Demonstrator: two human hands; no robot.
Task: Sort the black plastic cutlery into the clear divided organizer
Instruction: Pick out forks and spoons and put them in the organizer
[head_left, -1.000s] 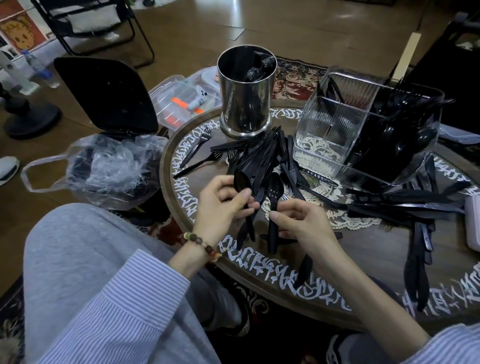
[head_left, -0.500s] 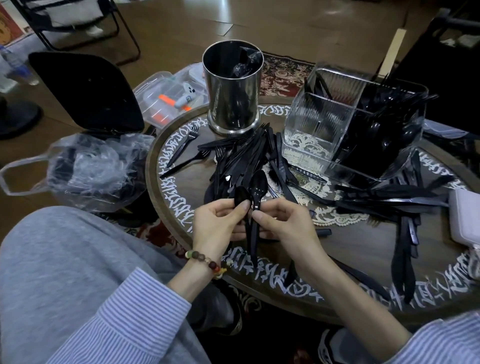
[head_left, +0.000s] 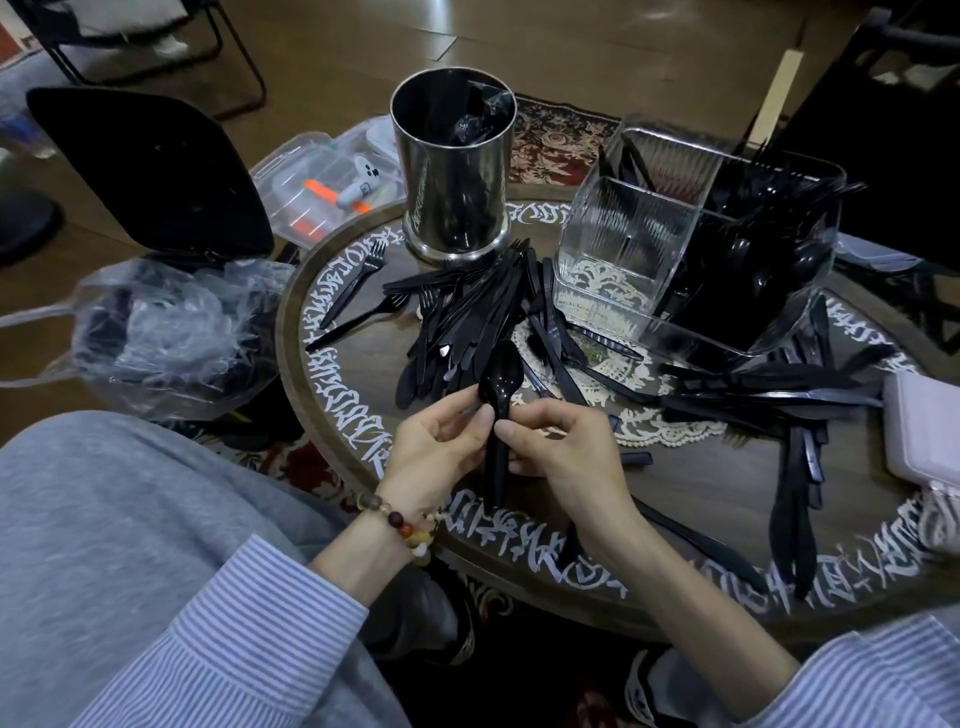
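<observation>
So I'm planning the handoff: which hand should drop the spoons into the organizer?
Right hand: it grips the spoons on the side nearer the organizer, which stands to the right.

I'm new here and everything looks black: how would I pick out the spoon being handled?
Start at the round table and find the two hands at its near edge. The spoon stands upright between them, bowl up, the only piece lifted off the pile.
</observation>
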